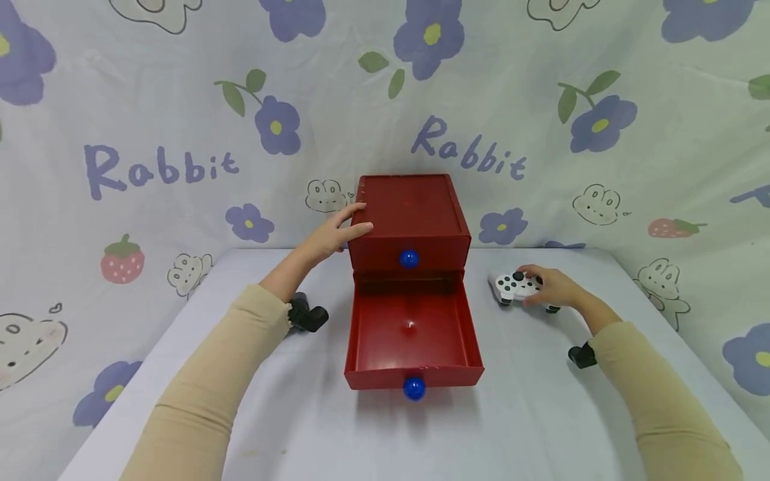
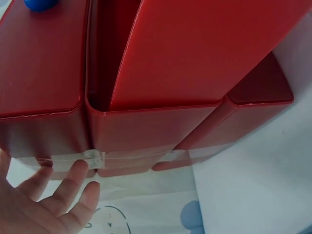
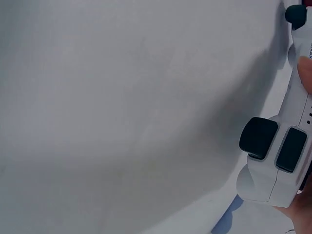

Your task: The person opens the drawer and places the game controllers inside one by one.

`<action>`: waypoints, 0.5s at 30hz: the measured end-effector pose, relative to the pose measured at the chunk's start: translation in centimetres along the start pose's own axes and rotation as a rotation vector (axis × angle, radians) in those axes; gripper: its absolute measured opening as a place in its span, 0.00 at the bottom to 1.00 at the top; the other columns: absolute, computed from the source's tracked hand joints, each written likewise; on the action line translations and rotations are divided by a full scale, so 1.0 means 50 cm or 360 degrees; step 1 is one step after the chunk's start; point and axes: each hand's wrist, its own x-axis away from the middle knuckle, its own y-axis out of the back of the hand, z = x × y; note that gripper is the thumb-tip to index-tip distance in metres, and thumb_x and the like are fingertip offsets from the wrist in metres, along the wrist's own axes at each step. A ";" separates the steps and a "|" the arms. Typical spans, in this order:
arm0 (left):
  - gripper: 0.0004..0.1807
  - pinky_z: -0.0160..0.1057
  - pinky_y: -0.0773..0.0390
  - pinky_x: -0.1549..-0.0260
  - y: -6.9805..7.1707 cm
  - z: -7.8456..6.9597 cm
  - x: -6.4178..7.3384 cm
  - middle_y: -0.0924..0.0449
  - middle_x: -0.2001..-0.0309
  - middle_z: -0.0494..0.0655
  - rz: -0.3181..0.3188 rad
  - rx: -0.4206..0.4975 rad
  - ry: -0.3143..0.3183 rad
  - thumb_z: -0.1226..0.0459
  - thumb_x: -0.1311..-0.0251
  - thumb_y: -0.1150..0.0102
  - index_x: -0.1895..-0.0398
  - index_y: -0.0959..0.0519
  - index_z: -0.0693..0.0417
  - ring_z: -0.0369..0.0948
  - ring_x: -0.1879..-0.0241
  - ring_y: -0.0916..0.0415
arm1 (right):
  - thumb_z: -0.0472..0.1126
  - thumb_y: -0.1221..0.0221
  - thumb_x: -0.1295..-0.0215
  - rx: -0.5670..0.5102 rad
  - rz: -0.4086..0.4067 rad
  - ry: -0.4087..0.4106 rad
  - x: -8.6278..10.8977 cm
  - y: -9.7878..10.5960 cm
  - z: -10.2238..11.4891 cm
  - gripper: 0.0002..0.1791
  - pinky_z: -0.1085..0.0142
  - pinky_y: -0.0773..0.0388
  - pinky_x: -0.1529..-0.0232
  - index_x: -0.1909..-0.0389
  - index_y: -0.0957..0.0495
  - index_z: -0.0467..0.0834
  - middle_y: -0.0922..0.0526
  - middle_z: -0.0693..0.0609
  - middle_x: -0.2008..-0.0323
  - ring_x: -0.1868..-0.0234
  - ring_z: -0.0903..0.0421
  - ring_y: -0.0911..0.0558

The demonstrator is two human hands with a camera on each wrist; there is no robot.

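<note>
A red drawer cabinet point(image 1: 409, 204) stands at the back of the table, its middle drawer point(image 1: 385, 341) pulled out with a blue knob point(image 1: 414, 388) at the front. Spread fingers of my left hand point(image 1: 327, 235) rest along the cabinet's upper left edge. In the left wrist view those fingers point(image 2: 66, 192) lie beside the cabinet's taped side. To the right of the drawer, my right hand point(image 1: 556, 287) grips a white game controller point(image 1: 514, 286) with black buttons. The right wrist view shows the controller point(image 3: 265, 180) close up, tilted, with a fingertip point(image 3: 306, 73) on it.
A second blue knob point(image 1: 409, 259) sits on the shut upper drawer. Behind the white table point(image 1: 301, 427) hangs a cloth point(image 1: 361, 120) printed with flowers and rabbits. Black devices are worn at the left wrist point(image 1: 308, 314) and the right wrist point(image 1: 582, 356).
</note>
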 end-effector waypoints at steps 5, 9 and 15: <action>0.35 0.60 0.36 0.47 0.001 0.011 -0.005 0.57 0.29 0.51 -0.0017 0.0003 -0.0017 0.50 0.40 0.53 0.30 0.49 0.41 0.54 0.37 0.48 | 0.45 0.32 0.53 0.0046 -0.0024 0.0025 -0.001 0.018 0.018 0.40 0.43 0.35 0.48 0.39 0.38 0.41 0.28 0.34 0.47 0.47 0.38 0.29; 0.35 0.59 0.35 0.47 0.000 0.013 -0.008 0.56 0.29 0.50 -0.0014 -0.0004 -0.0008 0.49 0.40 0.52 0.30 0.48 0.40 0.54 0.37 0.46 | 0.43 0.32 0.54 0.0097 -0.0075 0.0048 0.006 0.033 0.034 0.39 0.46 0.33 0.51 0.39 0.37 0.42 0.26 0.35 0.48 0.50 0.40 0.27; 0.35 0.59 0.36 0.47 -0.001 0.012 -0.008 0.56 0.29 0.50 -0.0014 -0.0013 -0.0008 0.49 0.40 0.52 0.30 0.48 0.40 0.54 0.37 0.46 | 0.45 0.32 0.53 0.0171 -0.0099 0.0034 0.016 0.057 0.069 0.40 0.55 0.32 0.59 0.38 0.37 0.42 0.26 0.35 0.47 0.56 0.45 0.27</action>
